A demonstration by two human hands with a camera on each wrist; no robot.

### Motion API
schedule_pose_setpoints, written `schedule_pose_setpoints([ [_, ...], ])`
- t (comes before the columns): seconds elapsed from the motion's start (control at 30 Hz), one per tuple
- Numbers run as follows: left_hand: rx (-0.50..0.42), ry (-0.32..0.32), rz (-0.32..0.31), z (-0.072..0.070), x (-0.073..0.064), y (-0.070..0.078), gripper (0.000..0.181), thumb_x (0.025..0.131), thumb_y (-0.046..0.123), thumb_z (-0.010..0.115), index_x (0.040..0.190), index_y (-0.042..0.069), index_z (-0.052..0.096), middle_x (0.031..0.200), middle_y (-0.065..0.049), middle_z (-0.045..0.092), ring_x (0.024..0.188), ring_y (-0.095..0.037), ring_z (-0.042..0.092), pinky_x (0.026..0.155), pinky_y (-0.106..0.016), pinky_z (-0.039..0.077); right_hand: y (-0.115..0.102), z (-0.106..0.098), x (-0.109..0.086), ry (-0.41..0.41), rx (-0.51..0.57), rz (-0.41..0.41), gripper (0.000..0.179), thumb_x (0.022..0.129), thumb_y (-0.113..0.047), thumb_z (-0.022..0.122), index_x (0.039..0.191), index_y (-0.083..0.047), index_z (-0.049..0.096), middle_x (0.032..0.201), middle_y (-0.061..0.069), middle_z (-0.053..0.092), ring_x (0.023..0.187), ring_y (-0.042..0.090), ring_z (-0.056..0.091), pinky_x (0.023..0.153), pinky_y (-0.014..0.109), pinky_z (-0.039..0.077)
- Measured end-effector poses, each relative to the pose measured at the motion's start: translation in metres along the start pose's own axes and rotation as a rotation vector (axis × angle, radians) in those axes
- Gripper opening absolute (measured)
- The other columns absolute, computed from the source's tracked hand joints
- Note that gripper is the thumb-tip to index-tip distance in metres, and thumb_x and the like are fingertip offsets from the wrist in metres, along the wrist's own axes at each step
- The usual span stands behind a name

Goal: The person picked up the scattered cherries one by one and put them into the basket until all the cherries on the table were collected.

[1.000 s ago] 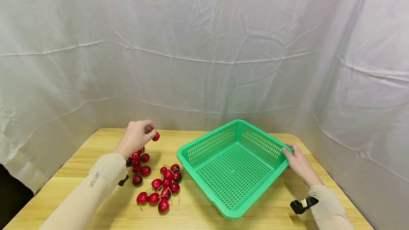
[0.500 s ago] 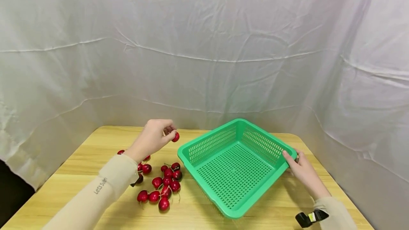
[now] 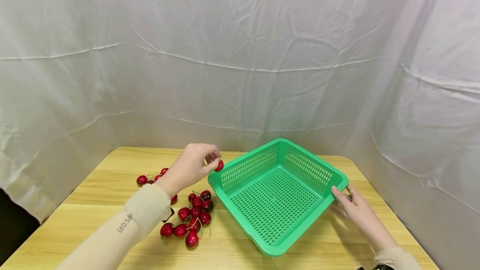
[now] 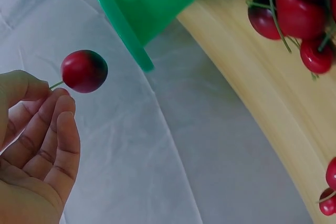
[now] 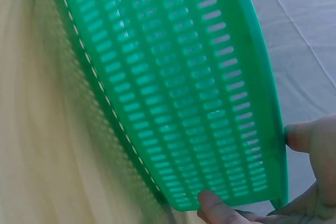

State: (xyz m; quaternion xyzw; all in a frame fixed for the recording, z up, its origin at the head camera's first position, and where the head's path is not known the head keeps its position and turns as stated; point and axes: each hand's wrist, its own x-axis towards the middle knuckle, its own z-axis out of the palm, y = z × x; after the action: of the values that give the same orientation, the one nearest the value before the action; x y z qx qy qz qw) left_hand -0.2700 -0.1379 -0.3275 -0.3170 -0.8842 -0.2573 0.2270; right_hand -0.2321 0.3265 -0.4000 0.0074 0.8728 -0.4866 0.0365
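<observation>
My left hand (image 3: 193, 163) pinches a red cherry (image 3: 219, 166) by its thin green stem, beside the left corner of a green plastic basket (image 3: 277, 203). In the left wrist view the cherry (image 4: 84, 72) hangs off the fingertips, apart from the basket rim (image 4: 123, 35). My right hand (image 3: 358, 209) grips the basket's right corner. As the right wrist view shows, the thumb is at the rim (image 5: 273, 103) and a finger lies against the slotted wall. No cherries show inside the basket.
A cluster of cherries (image 3: 196, 211) with stems lies on the wooden table (image 3: 123, 203), left of the basket. More cherries (image 3: 142, 180) lie farther left, partly hidden behind my left forearm. A pale cloth (image 3: 240, 95) hangs behind the table.
My left hand has carried the cherry rightward, from over the left pile to the basket's left corner. The right hand keeps its grip, its wrist shifting slightly right and down; the basket barely moves.
</observation>
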Motion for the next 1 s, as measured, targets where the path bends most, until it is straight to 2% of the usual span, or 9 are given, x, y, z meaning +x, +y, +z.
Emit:
schedule_pose_setpoints([
  [0.1, -0.009, -0.018, 0.015, 0.003, 0.001, 0.006, 0.006, 0.097, 0.005, 0.076, 0.095, 0.011, 0.076, 0.088, 0.002, 0.078, 0.081, -0.008, 0.072, 0.075, -0.031, 0.063, 0.001, 0.005, -0.002, -0.018, 0.12, 0.004, 0.083, 0.116, -0.044, 0.042, 0.167, 0.009, 0.003, 0.152, 0.037, 0.047, 0.131, 0.03, 0.068, 0.105, 0.039, 0.058],
  [0.2, -0.01, -0.042, 0.026, 0.006, 0.002, 0.011, 0.005, 0.097, 0.006, 0.076, 0.096, 0.011, 0.076, 0.088, 0.003, 0.078, 0.081, -0.008, 0.071, 0.076, -0.031, 0.063, 0.001, 0.008, -0.003, -0.031, 0.192, 0.0, 0.08, 0.117, -0.042, 0.041, 0.167, 0.009, 0.005, 0.154, 0.037, 0.043, 0.13, 0.024, 0.068, 0.106, 0.04, 0.058],
  [0.57, -0.034, -0.113, 0.075, 0.022, 0.004, 0.024, 0.006, 0.098, 0.006, 0.074, 0.099, 0.011, 0.077, 0.088, 0.005, 0.077, 0.079, -0.004, 0.068, 0.076, -0.024, 0.061, 0.003, 0.014, -0.003, -0.002, 0.24, 0.025, 0.078, 0.116, -0.045, 0.039, 0.168, 0.003, 0.005, 0.157, 0.033, 0.033, 0.131, 0.025, 0.064, 0.105, 0.037, 0.059],
  [0.67, -0.044, -0.137, 0.08, 0.027, 0.003, 0.027, 0.006, 0.098, 0.006, 0.074, 0.099, 0.012, 0.077, 0.088, 0.005, 0.076, 0.079, -0.004, 0.067, 0.075, -0.022, 0.06, 0.003, 0.016, -0.003, 0.005, 0.262, 0.032, 0.078, 0.116, -0.046, 0.038, 0.169, 0.001, 0.005, 0.159, 0.031, 0.032, 0.132, 0.02, 0.062, 0.105, 0.033, 0.059],
  [0.87, -0.027, -0.166, 0.132, 0.039, 0.003, 0.032, 0.006, 0.097, 0.005, 0.074, 0.097, 0.011, 0.076, 0.087, 0.004, 0.077, 0.078, -0.004, 0.066, 0.073, -0.019, 0.058, 0.004, 0.023, -0.002, 0.044, 0.392, 0.03, 0.076, 0.116, -0.04, 0.042, 0.168, -0.001, 0.004, 0.156, 0.025, 0.037, 0.113, -0.003, 0.066, 0.096, 0.019, 0.057],
  [1.0, -0.018, -0.203, 0.151, 0.047, 0.003, 0.035, 0.007, 0.098, 0.006, 0.074, 0.098, 0.012, 0.077, 0.089, 0.004, 0.077, 0.079, -0.004, 0.065, 0.074, -0.017, 0.057, 0.005, 0.027, -0.002, 0.07, 0.444, 0.035, 0.075, 0.116, -0.039, 0.043, 0.167, -0.002, 0.002, 0.149, 0.018, 0.04, 0.107, -0.003, 0.067, 0.093, 0.015, 0.056],
])
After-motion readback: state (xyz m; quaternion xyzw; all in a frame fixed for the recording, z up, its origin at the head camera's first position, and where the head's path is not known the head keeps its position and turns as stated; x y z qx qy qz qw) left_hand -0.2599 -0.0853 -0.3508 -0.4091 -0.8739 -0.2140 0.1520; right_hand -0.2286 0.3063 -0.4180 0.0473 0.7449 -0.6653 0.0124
